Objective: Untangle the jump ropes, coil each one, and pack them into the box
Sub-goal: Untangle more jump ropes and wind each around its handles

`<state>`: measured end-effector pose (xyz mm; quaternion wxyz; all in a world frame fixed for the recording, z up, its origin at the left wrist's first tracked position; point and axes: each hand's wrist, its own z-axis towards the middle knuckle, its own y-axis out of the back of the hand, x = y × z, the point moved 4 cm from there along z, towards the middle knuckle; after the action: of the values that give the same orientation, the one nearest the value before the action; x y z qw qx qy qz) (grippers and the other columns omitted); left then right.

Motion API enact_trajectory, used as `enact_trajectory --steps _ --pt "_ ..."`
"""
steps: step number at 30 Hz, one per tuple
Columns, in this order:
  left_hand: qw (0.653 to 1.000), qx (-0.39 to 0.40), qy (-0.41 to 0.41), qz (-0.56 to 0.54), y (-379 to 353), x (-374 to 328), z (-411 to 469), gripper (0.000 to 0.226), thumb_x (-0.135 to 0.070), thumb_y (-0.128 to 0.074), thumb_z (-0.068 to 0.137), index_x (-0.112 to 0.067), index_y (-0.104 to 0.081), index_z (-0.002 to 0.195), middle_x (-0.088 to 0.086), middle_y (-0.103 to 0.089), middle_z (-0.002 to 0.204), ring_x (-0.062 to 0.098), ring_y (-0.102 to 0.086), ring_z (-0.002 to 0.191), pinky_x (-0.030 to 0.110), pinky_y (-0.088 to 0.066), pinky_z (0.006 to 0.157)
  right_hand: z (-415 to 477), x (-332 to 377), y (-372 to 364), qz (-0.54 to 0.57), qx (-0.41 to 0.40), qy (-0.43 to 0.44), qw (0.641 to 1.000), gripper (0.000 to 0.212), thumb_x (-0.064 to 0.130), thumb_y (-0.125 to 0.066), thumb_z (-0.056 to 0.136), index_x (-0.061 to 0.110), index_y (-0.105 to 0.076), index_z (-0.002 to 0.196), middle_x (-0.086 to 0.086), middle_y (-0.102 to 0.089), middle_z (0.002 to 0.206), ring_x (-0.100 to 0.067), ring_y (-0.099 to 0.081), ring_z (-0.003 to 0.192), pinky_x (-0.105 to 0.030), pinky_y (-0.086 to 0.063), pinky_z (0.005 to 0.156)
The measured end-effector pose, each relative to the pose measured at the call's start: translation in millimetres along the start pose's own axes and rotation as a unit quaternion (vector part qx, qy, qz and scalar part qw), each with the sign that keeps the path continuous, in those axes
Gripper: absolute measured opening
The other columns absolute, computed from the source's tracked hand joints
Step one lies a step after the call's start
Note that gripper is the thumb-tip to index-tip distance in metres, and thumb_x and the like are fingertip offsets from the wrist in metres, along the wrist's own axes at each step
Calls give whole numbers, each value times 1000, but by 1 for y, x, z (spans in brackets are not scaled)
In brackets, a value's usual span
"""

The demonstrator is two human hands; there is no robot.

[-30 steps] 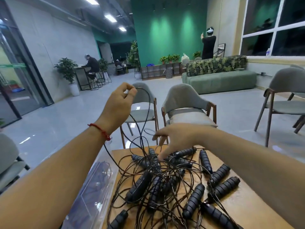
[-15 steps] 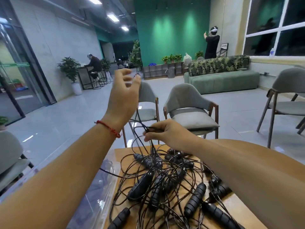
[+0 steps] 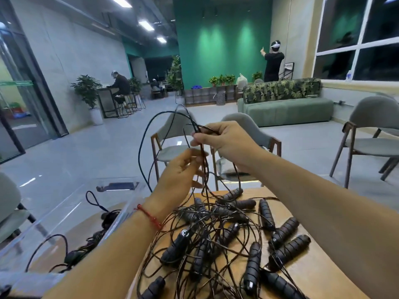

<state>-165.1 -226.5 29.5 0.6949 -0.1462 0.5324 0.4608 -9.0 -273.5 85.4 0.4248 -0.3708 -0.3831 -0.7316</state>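
One left hand (image 3: pixel 180 169), one right hand (image 3: pixel 226 141), one rope tangle (image 3: pixel 207 236), one box (image 3: pixel 54 221).

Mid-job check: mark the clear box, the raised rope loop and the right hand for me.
clear box (image 3: pixel 54 219): head view, on its transparent side wall.
raised rope loop (image 3: pixel 140 147): head view, on the left arc of the loop.
right hand (image 3: pixel 228 143): head view, on the back of the hand.
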Motion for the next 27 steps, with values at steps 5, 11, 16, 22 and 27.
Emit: enact_trajectory --steps 5,11,16,22,27 --pt "998 47 12 -47 15 -8 15 26 -27 -56 110 -16 -72 127 7 -72 120 22 -69 96 35 -63 69 7 8 8 19 18 -10 1000 15 26 -80 96 12 -83 101 -8 -82 104 -26 -76 105 -53 -57 101" --pt "976 114 66 -172 11 -14 22 31 -32 -56 109 -12 -70 129 4 -71 113 17 -64 84 29 -51 58 2 11 8 54 33 -1 998 18 26 -80 96 12 -83 108 -7 -82 103 -16 -75 96 -35 -59 93" --pt "995 15 32 -97 27 -11 29 23 -27 -61 108 -9 -72 118 4 -77 108 23 -74 102 35 -61 63 -33 -14 6 -112 36 -62 991 49 75 -70 87 34 -72 113 14 -76 95 -3 -69 87 -30 -51 82" --pt "997 -37 -42 51 27 -31 30 19 -24 -58 110 -11 -71 113 4 -78 107 18 -79 93 41 -67 65 -59 -35 -14 -239 98 -96 961 21 46 -76 95 26 -72 88 9 -77 75 4 -61 56 -26 -43 61" --pt "990 -124 58 -36 65 -34 50 23 -22 -39 116 -12 -55 103 19 -76 108 33 -79 99 51 -66 79 -44 -48 20 -91 23 -180 979 16 35 -72 99 22 -80 93 -2 -71 82 -19 -60 76 -30 -45 65"
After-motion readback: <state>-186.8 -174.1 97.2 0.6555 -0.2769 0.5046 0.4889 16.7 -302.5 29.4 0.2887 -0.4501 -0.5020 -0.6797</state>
